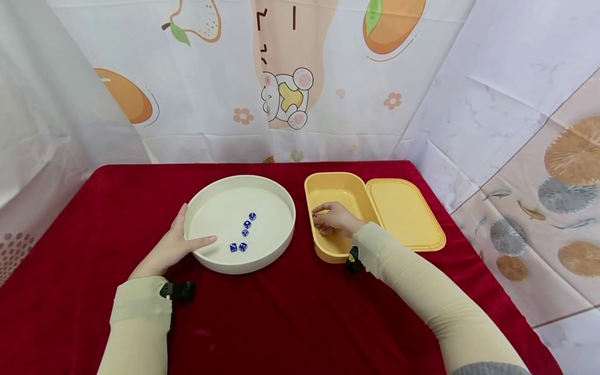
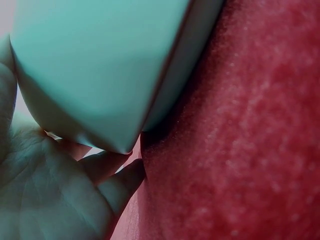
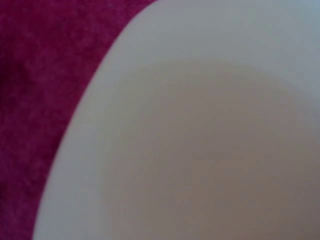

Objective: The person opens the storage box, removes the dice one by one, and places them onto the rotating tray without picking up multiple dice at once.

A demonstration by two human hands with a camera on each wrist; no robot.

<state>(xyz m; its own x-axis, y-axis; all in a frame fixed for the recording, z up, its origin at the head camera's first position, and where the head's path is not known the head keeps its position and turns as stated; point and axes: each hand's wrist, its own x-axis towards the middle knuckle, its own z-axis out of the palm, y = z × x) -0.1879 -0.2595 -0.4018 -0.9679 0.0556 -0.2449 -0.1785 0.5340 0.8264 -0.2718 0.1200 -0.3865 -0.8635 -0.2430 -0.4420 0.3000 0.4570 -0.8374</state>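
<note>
A round white tray point(image 1: 276, 253) lies on the red cloth with several blue dice point(image 1: 245, 233) with white pips inside. My left hand point(image 1: 174, 247) holds its left side, thumb over the rim and fingers along the outer wall. In the left wrist view, the left hand's fingers point(image 2: 120, 185) curl against the underside of the tray point(image 2: 100, 65). My right hand point(image 1: 335, 217) is inside the yellow box point(image 1: 330, 258), near its left wall. A small dark blue die point(image 1: 314, 219) shows at the fingertips, pinched and partly hidden by them.
A yellow lid point(image 1: 405, 216) lies flat along the right side of the box. Red cloth point(image 1: 262, 323) covers the table. A printed white curtain point(image 1: 206, 104) hangs behind it. The right wrist view shows a blurred pale wall point(image 3: 80, 165) beside red cloth.
</note>
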